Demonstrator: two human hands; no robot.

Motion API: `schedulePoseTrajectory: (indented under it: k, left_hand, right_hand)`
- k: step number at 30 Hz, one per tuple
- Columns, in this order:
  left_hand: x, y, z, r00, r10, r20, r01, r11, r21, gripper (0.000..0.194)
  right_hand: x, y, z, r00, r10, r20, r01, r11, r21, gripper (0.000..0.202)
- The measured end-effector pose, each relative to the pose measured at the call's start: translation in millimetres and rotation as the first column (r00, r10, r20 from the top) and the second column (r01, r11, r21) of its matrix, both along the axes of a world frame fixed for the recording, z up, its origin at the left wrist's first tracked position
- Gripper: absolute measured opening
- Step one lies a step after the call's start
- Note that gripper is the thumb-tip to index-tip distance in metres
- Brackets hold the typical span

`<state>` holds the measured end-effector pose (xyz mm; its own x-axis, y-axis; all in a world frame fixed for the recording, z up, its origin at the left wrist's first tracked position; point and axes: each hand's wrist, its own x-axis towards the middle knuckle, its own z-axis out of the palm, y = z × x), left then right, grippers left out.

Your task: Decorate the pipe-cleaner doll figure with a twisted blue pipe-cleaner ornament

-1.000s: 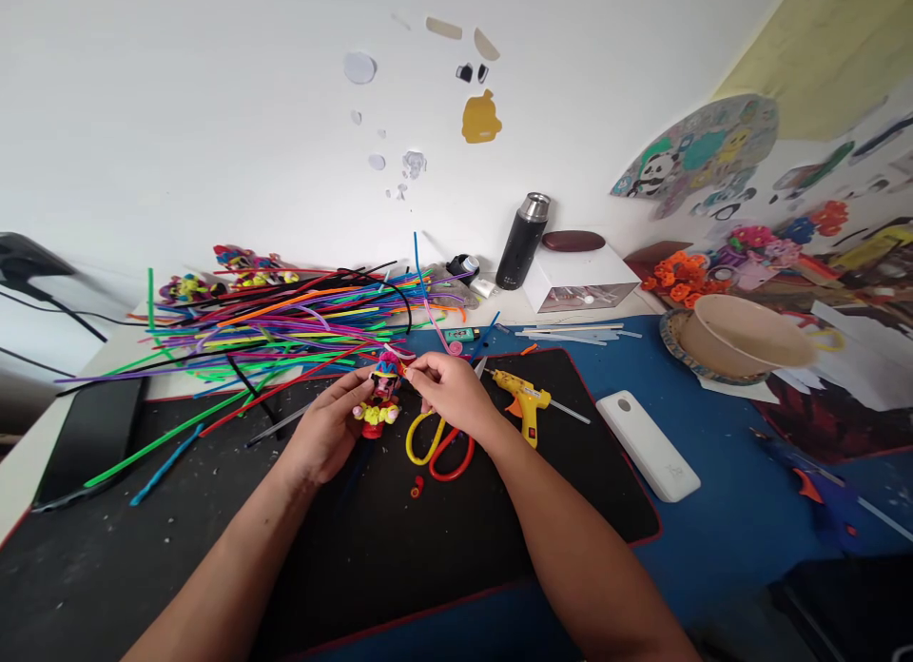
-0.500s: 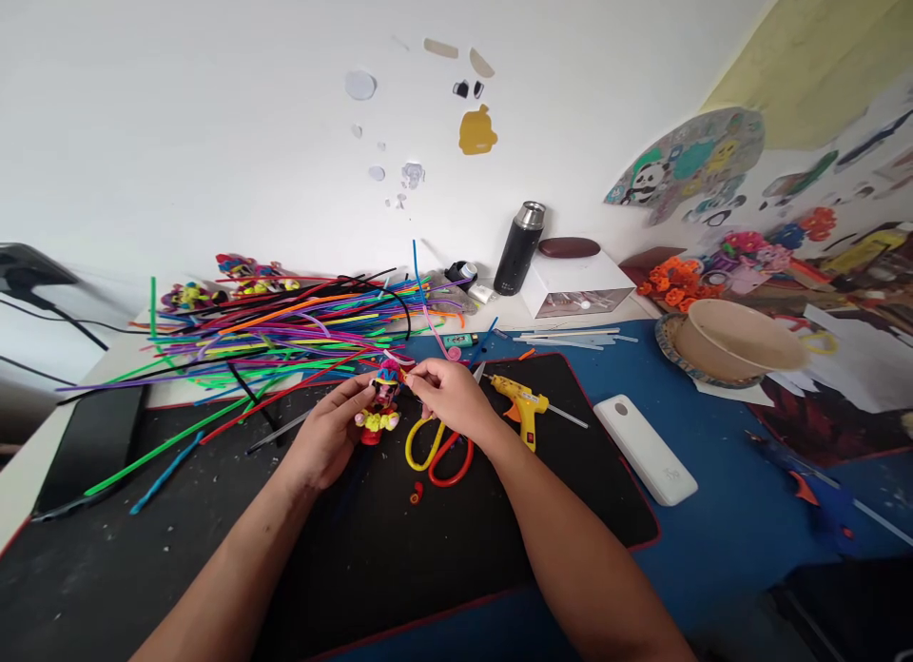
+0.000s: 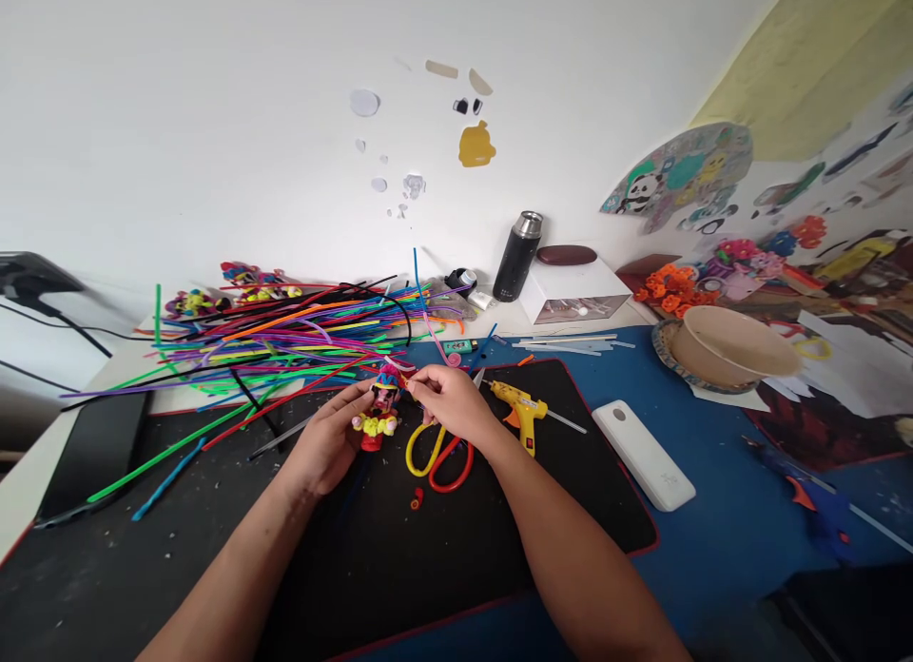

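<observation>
My left hand [image 3: 334,434] grips a small pipe-cleaner figure [image 3: 383,400] from its left side. The figure is upright, with a blue, pink and yellow head, yellow arms and a red base. At the right side of its head, my right hand [image 3: 449,402] has thumb and forefinger pinched together; a bit of red and yellow shows at the fingertips, too small to name. Beneath the right hand lie scissors [image 3: 451,464] with one yellow and one red handle. A small red and orange curled piece [image 3: 417,497] rests on the black mat [image 3: 399,567] nearer me.
Many coloured pipe cleaners [image 3: 285,329] are heaped at the back left, finished figures [image 3: 249,277] behind them. A yellow glue gun [image 3: 524,415] and a white power bank [image 3: 644,455] lie right. Further back stand a black thermos [image 3: 517,258], a white box [image 3: 577,296] and a bowl [image 3: 734,348].
The camera view has tilted slightly, so the scene sits a little lower. Both hands keep nearly the same hold at the figure.
</observation>
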<state>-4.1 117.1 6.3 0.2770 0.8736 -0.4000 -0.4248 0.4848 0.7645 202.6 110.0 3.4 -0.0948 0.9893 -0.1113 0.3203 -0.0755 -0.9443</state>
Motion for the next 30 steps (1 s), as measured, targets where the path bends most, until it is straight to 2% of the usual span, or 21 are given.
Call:
schedulePoseTrajectory:
  k: [8, 18, 30]
  left_hand:
    - [-3.7, 3.3, 1.3, 0.995, -0.062, 0.077, 0.065, 0.997, -0.032, 0.018]
    - [-2.9, 3.2, 0.7, 0.996, -0.052, 0.067, 0.055, 0.998, -0.033, 0.017]
    - [-2.2, 2.6, -3.4, 1.0, -0.025, 0.014, 0.025, 1.0, -0.003, 0.031]
  right_hand:
    - [1.7, -1.4, 3.5, 0.998, -0.031, -0.046, 0.032, 0.999, 0.024, 0.015]
    - [2.1, -2.2, 3.8, 0.999, -0.013, -0.041, 0.014, 0.999, 0.031, 0.018]
    - [-0.6, -4.9, 5.9, 1.0, 0.018, -0.022, -0.017, 0.999, 0.03, 0.016]
